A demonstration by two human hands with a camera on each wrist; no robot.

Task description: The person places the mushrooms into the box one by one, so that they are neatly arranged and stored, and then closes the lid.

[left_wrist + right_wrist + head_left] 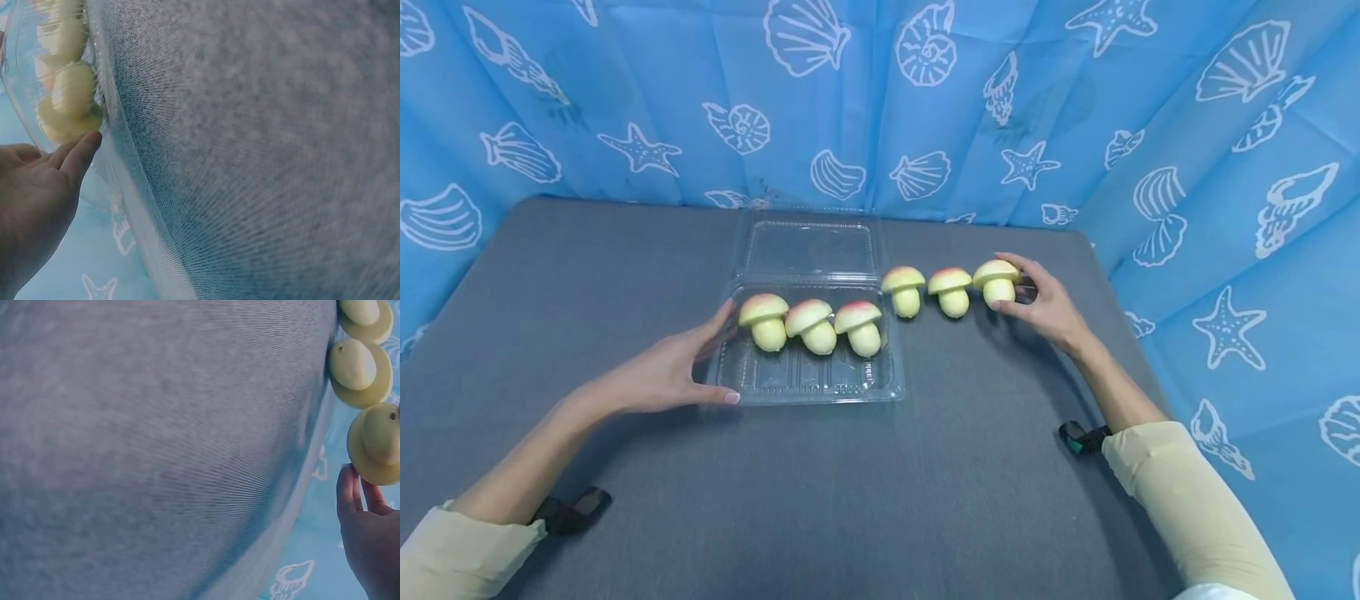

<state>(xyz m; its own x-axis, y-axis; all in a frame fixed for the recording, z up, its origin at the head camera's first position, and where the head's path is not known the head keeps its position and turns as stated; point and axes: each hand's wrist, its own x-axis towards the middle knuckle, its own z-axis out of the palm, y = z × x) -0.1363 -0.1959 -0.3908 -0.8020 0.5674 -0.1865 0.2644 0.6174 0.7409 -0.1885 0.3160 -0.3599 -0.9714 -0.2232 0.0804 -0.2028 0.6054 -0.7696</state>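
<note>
In the head view, my right hand (pixel 1047 307) holds a toy mushroom (pixel 998 293) with a pale yellow stem and pink-tinged cap, fingers over the cap and thumb by the stem. Just left of it, two similar mushrooms (pixel 953 302) stand in a row on the table. An unlidded clear plastic box (pixel 797 385) has three more mushrooms (pixel 765 332) side by side in its rear part. My left hand (pixel 662 371) is at the box's left side, thumb and fingers spread along its edge. The left wrist view has the left fingertips (pixel 94 139) against the box wall.
The box's hinged lid (pixel 811 248) lies folded back behind it. A grey cloth covers the table (pixel 880 492). Behind and to the right hangs a blue curtain (pixel 865 100) printed with white shells and starfish. Dark camera straps (pixel 568 510) sit on both wrists.
</note>
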